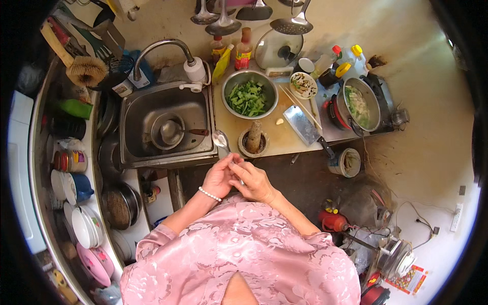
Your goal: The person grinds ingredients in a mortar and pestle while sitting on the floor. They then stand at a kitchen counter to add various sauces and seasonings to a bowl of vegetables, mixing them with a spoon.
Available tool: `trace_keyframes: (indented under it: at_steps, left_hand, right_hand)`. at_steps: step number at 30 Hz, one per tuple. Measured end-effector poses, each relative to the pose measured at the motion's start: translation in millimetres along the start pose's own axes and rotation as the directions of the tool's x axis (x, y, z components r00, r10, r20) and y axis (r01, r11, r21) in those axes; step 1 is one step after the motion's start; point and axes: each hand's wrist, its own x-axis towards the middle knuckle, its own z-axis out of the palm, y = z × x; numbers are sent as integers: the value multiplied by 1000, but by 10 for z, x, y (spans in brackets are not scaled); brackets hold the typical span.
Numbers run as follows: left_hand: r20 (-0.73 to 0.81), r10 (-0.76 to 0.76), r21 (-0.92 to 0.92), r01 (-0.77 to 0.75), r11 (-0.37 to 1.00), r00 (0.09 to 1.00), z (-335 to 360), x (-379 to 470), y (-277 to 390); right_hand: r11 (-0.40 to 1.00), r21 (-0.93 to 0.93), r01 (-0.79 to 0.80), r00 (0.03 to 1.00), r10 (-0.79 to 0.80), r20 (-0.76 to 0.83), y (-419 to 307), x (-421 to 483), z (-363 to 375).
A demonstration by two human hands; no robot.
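Note:
Close to my chest, my left hand and my right hand meet around the handle of a metal spoon. The spoon's bowl points away from me, over the counter edge beside the sink. My fingers overlap and partly hide the handle. Just beyond my hands is a stone mortar with a thick pestle standing in it. Behind that, a steel bowl holds chopped greens. A single garlic clove lies to the right, near a cleaver.
The cleaver's black handle juts past the counter edge. Chopsticks lie beside a small dish of chopped food. A pan with food sits on the right. At left, the sink holds a pot and a ladle.

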Motion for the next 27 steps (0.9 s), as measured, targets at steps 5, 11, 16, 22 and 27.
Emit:
trace_keyframes:
  at_steps: [5,11,16,22,27]
  left_hand:
    - [-4,16,299,-14,954,1000,205,142,-385]
    - [127,628,887,-372,275,768,221,515,-231]
    - [497,575,807,-102,-582,649,752,948,-4]
    - [308,412,788,13,-616,858,833,1040,28]
    - [380,505,868,-109,-485,775,450,748,-2]
  right_hand:
    - [932,310,-185,926,271,-262,225,-166,-345]
    - [669,669,-325,658,668,-348,617,-528,-974]
    - [862,329,-386,757,500,-421,859,-623,-1009]
    - [988,-44,-150,891,115,-440,869,-468,-685]
    - [995,-50,-85,951,66,-302,886,-488,-525]
